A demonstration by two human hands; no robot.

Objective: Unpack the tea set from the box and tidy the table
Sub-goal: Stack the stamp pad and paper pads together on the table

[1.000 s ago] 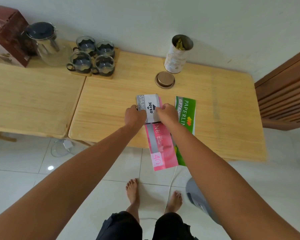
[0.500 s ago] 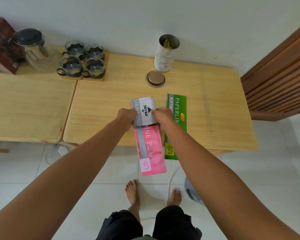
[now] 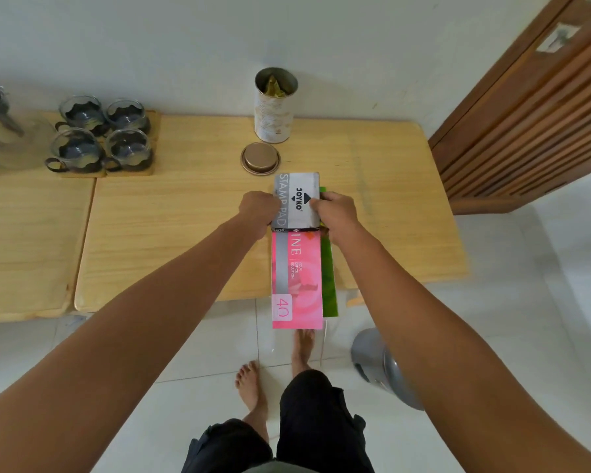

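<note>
Two wooden tables (image 3: 185, 233) stand pushed together against the wall, wooden slatted door (image 3: 526, 114) at right. Glass teapot (image 3: 0, 131) at far left edge, four glass cups (image 3: 99, 134) on wooden coasters just beside it. Open tea tin (image 3: 274, 104) stands upright near the wall, its gold lid (image 3: 260, 158) lying just in front. Pink paper pack (image 3: 297, 278) overhangs the table edge, green pack (image 3: 329, 274) under it mostly covered. Grey stamp pad box (image 3: 297, 201) sits on top, left hand (image 3: 258, 209) and right hand (image 3: 336, 213) clamped on its two sides
</note>
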